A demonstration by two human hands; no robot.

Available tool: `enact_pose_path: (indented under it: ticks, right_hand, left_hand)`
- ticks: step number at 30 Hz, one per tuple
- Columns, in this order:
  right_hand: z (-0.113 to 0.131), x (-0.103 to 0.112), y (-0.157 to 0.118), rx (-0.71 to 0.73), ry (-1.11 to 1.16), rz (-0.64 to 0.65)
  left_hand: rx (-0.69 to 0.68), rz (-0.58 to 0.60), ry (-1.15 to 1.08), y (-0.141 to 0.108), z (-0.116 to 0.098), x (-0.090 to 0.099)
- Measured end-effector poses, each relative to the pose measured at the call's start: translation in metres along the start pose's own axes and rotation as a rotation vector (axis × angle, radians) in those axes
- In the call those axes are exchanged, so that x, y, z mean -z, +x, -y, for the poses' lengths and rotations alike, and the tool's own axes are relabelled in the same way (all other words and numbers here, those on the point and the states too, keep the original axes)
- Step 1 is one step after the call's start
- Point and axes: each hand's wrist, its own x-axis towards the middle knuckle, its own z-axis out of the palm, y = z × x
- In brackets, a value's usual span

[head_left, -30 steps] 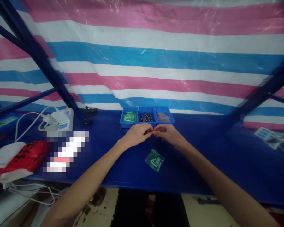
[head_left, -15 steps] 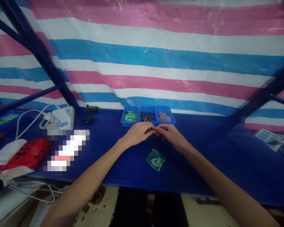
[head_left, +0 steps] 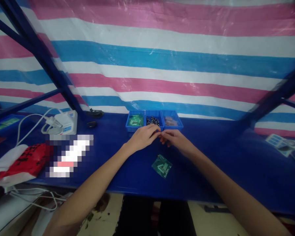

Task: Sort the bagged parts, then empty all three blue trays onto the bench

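My left hand [head_left: 145, 136] and my right hand [head_left: 174, 139] meet fingertip to fingertip just in front of three blue bins. Both are closed in a pinch, and whatever lies between the fingers is too small or hidden to make out. The left bin [head_left: 128, 126] has green-tinted packets in it, the middle bin [head_left: 148, 113] small black and silver parts, and the right bin [head_left: 181, 125] brownish clear packets. Nearer to me, below the hands, a small green-tinted clear bag [head_left: 161, 166] with pale strip-like pieces lies flat on the blue table [head_left: 132, 175].
Left on the table are a white power strip [head_left: 70, 123] with plugs and cables, a small black object [head_left: 91, 124], a red and white bag [head_left: 30, 160] and a pixelated patch. Another socket block [head_left: 279, 144] sits far right. Blue frame posts [head_left: 51, 70] flank a striped sheet.
The left fingers have lifted and shifted slightly, covering part of the middle bin. The right fingers have moved a little against them. The bag and bins stay put.
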Motion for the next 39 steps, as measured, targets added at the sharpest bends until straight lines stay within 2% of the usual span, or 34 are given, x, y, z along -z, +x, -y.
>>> enact_pose_path:
  ticks: [10,18,24,31,35,39]
  right_hand:
    - [0.001,0.0,0.0,0.026,-0.02,-0.028]
    - [-0.006,0.003,0.004,0.111,-0.1,-0.047]
    - [-0.011,0.003,0.005,0.22,-0.295,-0.106]
    - [-0.004,0.0,0.001,0.32,-0.454,-0.172]
    - [0.0,-0.001,-0.001,0.337,-0.453,-0.188]
    - [-0.001,-0.001,-0.001,0.337,-0.369,-0.207]
  left_hand:
    - [0.017,0.036,0.067,-0.001,-0.001,0.0]
    - [0.021,0.024,0.089,-0.001,-0.002,-0.002]
    - [0.013,0.044,0.102,-0.001,-0.001,-0.003]
    - [0.04,0.061,0.145,0.0,-0.001,-0.001]
    - [0.048,0.062,0.166,0.0,-0.001,-0.001]
    - [0.047,0.073,0.076,0.002,-0.002,0.0]
